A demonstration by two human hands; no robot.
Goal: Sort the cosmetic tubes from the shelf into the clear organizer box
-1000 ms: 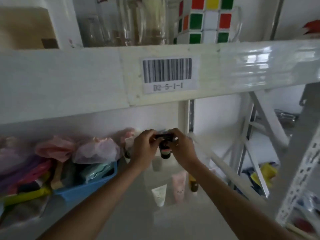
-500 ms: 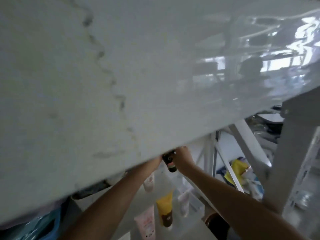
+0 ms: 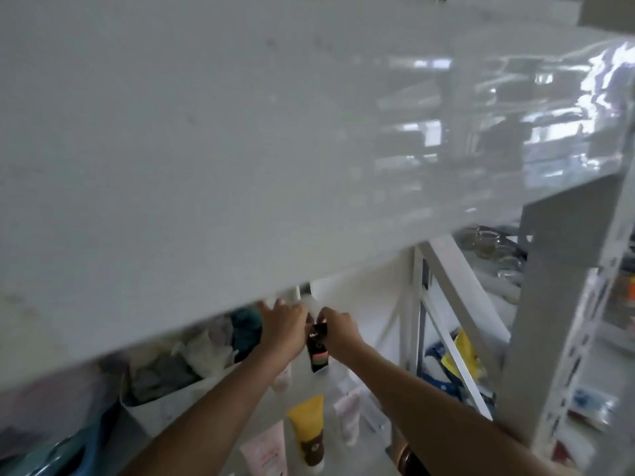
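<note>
- Your view has swung: a second ago you faced the shelf front with its barcode label; now the upper shelf [image 3: 240,149] fills most of the picture from above, and your hands show only below its front edge.
- Your left hand [image 3: 282,329] and right hand [image 3: 338,333] are together at the back of the lower shelf [image 3: 220,438], as they were a second ago, both closed on the dark tube [image 3: 318,348].
- That tube hangs upright between your hands, gripped near its top. A second ago only a short dark piece showed below your fingers; now more of its body and label is clear, so it looks drawn out toward you.
- Just behind your hands a pale upright thing shows under the upper shelf's edge; whether it is part of the organizer box I cannot tell.
- On the lower shelf nearer you lie a yellow tube [image 3: 307,429], a pink tube [image 3: 266,455] and a pale tube [image 3: 348,415], apart from each other and untouched.
- By my judgement, the dark tube is mid-transfer and not yet placed, with at least three tubes left to sort.
- The upper shelf hides much of your working area, so lowering your head would help.
</note>
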